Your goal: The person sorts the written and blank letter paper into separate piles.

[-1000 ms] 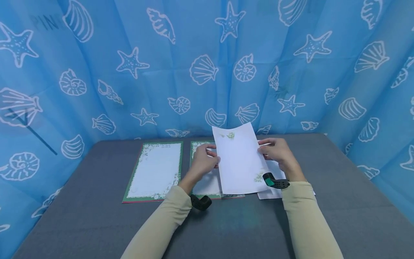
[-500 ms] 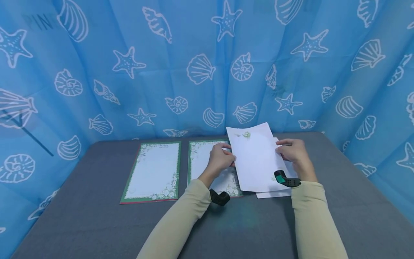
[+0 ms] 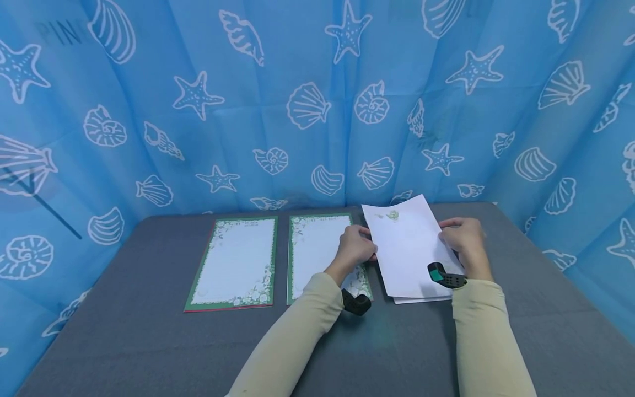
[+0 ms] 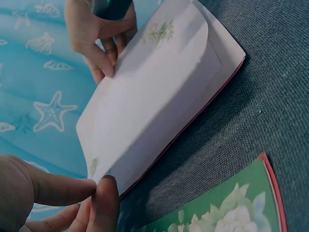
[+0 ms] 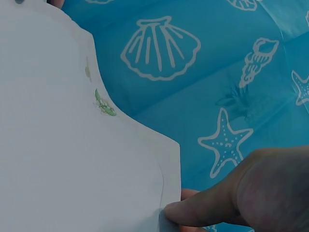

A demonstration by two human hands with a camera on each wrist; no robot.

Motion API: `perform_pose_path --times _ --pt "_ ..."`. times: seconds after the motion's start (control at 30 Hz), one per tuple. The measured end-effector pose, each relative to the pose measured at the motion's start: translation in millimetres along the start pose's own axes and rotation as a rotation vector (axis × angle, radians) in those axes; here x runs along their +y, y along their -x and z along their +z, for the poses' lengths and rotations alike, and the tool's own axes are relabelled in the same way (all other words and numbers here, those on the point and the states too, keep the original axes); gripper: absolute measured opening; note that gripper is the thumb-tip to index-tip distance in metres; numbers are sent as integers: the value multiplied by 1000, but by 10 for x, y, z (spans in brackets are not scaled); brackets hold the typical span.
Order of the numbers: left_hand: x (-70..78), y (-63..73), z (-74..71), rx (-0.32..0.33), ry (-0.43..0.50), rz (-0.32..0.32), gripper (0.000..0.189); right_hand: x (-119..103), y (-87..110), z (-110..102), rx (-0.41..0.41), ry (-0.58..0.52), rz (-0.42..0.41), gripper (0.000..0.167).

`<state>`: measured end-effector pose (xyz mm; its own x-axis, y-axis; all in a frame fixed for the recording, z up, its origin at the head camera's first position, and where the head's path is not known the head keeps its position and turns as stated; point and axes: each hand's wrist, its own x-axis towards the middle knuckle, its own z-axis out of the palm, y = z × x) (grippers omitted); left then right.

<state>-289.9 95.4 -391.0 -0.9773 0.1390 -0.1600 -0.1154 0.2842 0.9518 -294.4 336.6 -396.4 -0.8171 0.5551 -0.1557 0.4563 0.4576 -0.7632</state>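
Note:
A white sheet of paper (image 3: 409, 245) with small green leaf prints is held between both hands, tilted over a stack at the right. My left hand (image 3: 355, 245) pinches its left edge between thumb and fingers, plain in the left wrist view, where the sheet (image 4: 149, 92) bows slightly. My right hand (image 3: 466, 240) pinches the opposite edge, the thumb (image 5: 193, 212) lying on top. Beneath it lies another white sheet (image 3: 421, 300), mostly hidden; the left wrist view shows a red edge (image 4: 193, 118) under it.
Two sheets with green floral borders lie on the grey table (image 3: 198, 353): one at the left (image 3: 235, 262), one in the middle (image 3: 317, 242), partly behind the left forearm. Blue curtain (image 3: 297, 55) with white shell and starfish prints hangs right behind the table.
Both hands have carried the sheet right and lowered it over the right-hand stack. The middle bordered sheet, partly covered by it earlier, now shows more.

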Motion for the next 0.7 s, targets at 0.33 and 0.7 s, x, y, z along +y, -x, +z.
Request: perform_pose_path --times 0.33,0.7 --pt "-12 -1 83 -39 -7 -53 38 -191 354 -99 -4 15 21 40" --pt "1 0 96 -63 -21 -107 22 -118 332 -55 11 28 38 40"
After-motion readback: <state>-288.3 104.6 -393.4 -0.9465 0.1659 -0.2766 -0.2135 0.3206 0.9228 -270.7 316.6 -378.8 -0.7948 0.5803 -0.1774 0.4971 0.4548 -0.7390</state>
